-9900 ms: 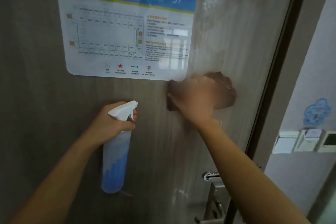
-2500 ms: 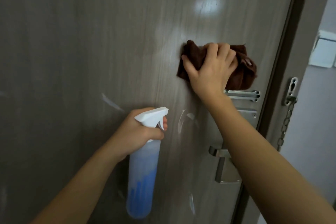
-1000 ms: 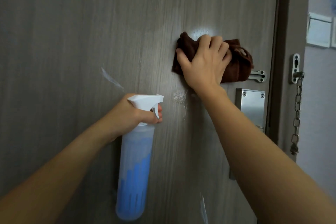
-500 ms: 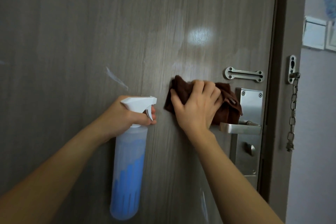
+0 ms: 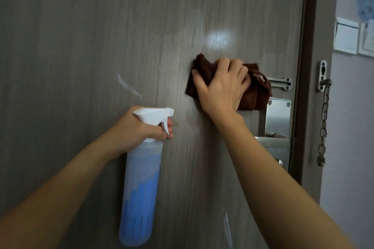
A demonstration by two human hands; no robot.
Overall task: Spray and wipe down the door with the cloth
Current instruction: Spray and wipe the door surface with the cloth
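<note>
The right hand [image 5: 220,89] lies spread and flat on a bunched dark brown cloth [image 5: 256,95], pressing it against the grey-brown wood-grain door [image 5: 101,26]. The fingers are splayed over the fabric rather than curled round it, so the cloth is pinned to the door, not gripped in a fist. The cloth sits just left of the door's latch edge; its right end overlaps the near end of the slotted metal chain-guard plate [image 5: 280,83] and its lower edge touches the top of the brushed steel lock plate [image 5: 278,117]. The steel lever handle [image 5: 271,140] lies directly below the hand, partly hidden by the forearm.

The left hand [image 5: 137,127] is closed round the neck of a translucent spray bottle with a white trigger head [image 5: 141,178], one finger at the trigger, the bottle hanging upright with blue liquid in its lower part. Its nozzle points right, toward the door area below the cloth.

The relation that matters: unwiped door spreads wide to the left and below, including a pale streak [image 5: 128,86] left of the cloth, while hardware crowds the right. The right hand is the nearer one to all of this, and a leftward or downward stroke looks the likely next move, skirting the handle.
</note>
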